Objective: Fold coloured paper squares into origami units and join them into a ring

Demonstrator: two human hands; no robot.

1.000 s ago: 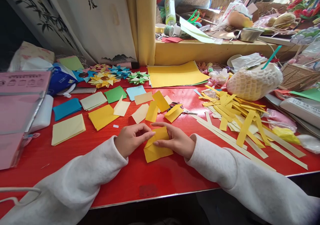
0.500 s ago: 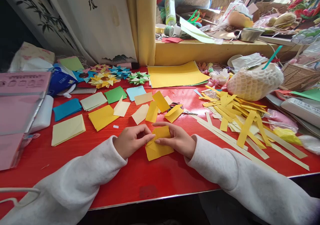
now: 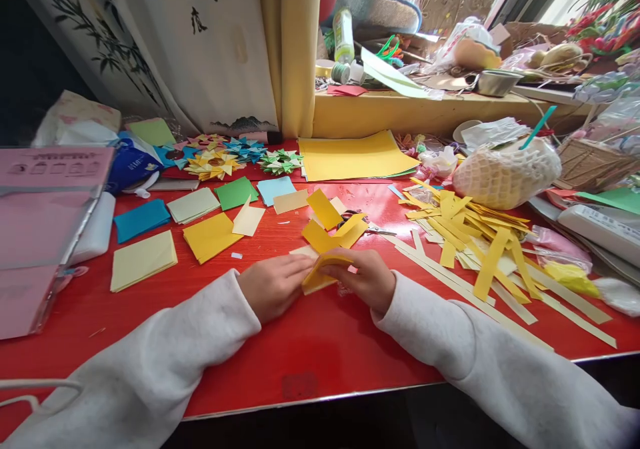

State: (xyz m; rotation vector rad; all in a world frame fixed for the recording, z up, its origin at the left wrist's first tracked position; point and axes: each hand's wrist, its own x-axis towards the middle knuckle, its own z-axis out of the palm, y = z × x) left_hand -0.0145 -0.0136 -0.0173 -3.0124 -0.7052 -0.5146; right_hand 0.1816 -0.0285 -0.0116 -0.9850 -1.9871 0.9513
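Observation:
A yellow sheet of paper (image 3: 325, 272), bent over on itself, is held between my hands above the red table (image 3: 320, 349). My right hand (image 3: 367, 277) grips its right side, thumb below and fingers over the top. At the paper's left edge, my left hand (image 3: 275, 286) is closed, its fingertips partly hidden. Just beyond lie folded yellow pieces (image 3: 324, 209) and a cream folded piece (image 3: 249, 218). Scissors (image 3: 367, 224) lie partly under a yellow piece.
Stacks of blue paper (image 3: 143, 220), cream paper (image 3: 143, 260) and green paper (image 3: 237, 193) lie to the left. Yellow strips (image 3: 493, 262) are heaped at right beside a netted fruit (image 3: 507, 169) with a straw. Folded paper rings (image 3: 213, 163) and large yellow sheets (image 3: 356, 156) sit behind.
The yellow sheet, earlier opened out flat toward me, is now curled over and turned more edge-on. Both hands have closed in around it, and the camera view has shifted slightly.

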